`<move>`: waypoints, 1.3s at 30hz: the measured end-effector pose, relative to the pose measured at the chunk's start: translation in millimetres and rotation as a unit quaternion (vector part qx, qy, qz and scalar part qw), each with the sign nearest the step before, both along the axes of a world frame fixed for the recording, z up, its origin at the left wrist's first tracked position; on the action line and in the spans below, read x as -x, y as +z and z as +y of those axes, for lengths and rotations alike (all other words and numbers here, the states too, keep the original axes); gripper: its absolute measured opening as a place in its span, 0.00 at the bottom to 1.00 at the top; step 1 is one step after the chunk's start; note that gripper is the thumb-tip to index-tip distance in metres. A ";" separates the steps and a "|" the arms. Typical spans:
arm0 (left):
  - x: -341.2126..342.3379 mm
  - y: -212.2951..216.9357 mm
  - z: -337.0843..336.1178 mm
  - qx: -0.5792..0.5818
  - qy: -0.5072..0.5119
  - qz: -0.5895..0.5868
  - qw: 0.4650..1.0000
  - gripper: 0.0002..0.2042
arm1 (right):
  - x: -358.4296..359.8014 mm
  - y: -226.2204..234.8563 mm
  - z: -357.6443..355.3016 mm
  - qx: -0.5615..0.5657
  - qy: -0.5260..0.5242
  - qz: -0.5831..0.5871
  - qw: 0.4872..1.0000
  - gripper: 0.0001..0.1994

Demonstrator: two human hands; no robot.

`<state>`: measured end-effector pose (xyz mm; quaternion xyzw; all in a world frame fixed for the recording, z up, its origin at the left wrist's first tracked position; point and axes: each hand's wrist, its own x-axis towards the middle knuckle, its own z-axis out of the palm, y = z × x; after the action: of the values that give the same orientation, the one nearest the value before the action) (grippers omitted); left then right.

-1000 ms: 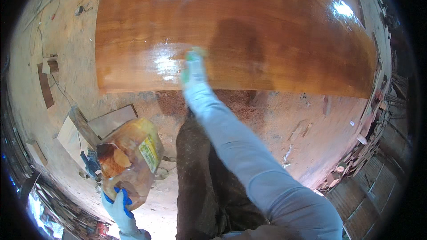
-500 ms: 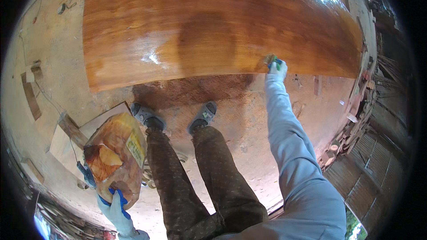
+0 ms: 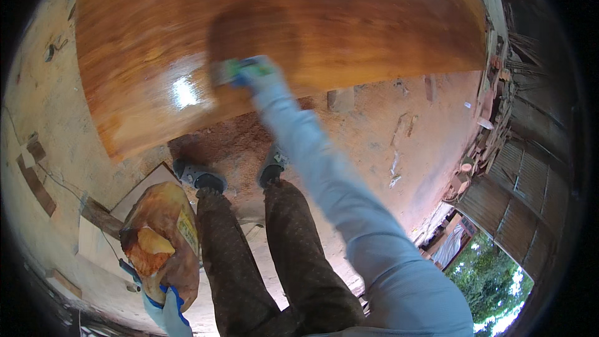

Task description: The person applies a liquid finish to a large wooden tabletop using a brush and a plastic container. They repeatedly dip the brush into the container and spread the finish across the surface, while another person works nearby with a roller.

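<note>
The right hand, gloved and blurred, presses a pad against the glossy wooden slab near its lower edge. The left hand grips a stained container over bare floor.

Bright daylight; glare patch on glossy wood panel; motion blur throughout; fisheye edges bent, dark.

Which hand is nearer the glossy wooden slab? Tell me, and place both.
The right. The right hand, gloved, presses a blurred pad against the glossy wooden slab near its lower edge. The left hand hangs low at the person's left side, holding a stained plastic container, well clear of it.
</note>
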<state>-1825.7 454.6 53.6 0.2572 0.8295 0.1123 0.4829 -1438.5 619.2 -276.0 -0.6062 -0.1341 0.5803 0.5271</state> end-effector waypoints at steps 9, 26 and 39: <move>-26.9 -31.9 9.4 -0.005 -0.027 -0.020 0.999 0.28 | -343.5 6.8 -100.1 0.037 -0.103 -0.509 0.854 0.07; -124.5 -38.1 2.3 -0.005 -0.075 -0.015 0.997 0.19 | -423.6 12.4 -190.0 0.105 0.017 -0.558 0.823 0.14; -215.2 -31.5 -3.7 0.005 -0.089 -0.041 0.995 0.27 | -171.7 36.8 -89.5 -0.088 0.267 -0.437 0.854 0.11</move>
<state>-1610.5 450.9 22.1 0.3233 0.7834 0.0751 0.5255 -1266.9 529.7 -239.3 -0.6891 -0.5581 0.3597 0.2903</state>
